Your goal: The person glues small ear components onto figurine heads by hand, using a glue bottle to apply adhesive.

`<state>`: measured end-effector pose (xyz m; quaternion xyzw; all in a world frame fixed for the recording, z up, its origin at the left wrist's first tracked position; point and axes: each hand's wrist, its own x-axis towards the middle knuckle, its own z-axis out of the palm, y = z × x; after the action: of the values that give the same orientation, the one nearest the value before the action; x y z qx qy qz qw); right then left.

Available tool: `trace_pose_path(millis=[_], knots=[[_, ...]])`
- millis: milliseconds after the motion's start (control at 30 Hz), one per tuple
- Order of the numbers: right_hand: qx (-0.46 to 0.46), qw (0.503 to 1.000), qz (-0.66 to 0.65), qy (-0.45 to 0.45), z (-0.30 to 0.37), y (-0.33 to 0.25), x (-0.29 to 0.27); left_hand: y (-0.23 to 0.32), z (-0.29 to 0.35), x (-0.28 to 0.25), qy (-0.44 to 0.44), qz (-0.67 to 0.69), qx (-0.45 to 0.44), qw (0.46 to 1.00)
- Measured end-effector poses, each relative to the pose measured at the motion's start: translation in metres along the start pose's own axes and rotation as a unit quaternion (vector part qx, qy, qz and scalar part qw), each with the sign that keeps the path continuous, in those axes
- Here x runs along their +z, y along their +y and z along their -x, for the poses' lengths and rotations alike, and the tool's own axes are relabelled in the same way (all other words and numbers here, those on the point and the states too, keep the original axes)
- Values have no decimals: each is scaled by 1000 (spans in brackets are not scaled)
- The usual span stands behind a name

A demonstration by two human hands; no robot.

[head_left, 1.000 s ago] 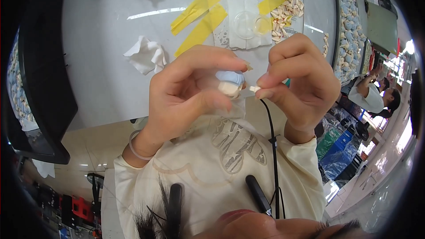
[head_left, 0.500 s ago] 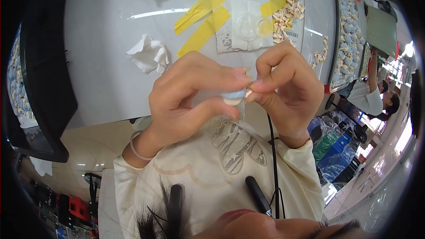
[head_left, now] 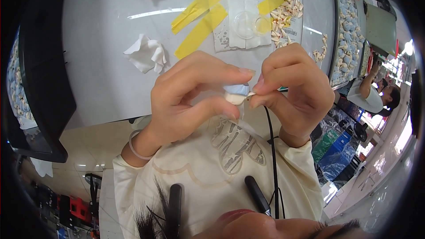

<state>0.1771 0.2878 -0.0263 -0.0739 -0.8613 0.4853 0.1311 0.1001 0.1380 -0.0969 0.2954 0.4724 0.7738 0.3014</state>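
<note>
Now left hand [head_left: 177, 97] pinching blue-and-cream figurine [head_left: 235, 94] between thumb and fingers, near edge of desk [head_left: 106, 93]; right hand [head_left: 301, 87] pinching small cream piece [head_left: 251, 94] at figurine's right side, contact hard to tell. Good handling probably calling for steady left grip, light right fingertips, careful lining-up.

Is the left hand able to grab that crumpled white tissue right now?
Probably not as things are: the left hand has its grip on a small blue-and-cream piece. The crumpled white tissue lies nearby on the table, though, with nothing seen covering it.
</note>
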Motion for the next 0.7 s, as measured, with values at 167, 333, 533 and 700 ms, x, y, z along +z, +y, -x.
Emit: trace_pose_path(millis=[167,333,533,700], knots=[[-61,997,50,-7,-5,4,2,-1,0,-1,19,50,-13,998],[-144,988,51,7,-4,13,5,-1,0,-3,2,45,-12,999],[-145,988,47,19,-2,16,7,-1,0,-3,7,48,-25,999],[-150,988,39,23,0,17,6,3,-1,-3,-6,44,-23,999]])
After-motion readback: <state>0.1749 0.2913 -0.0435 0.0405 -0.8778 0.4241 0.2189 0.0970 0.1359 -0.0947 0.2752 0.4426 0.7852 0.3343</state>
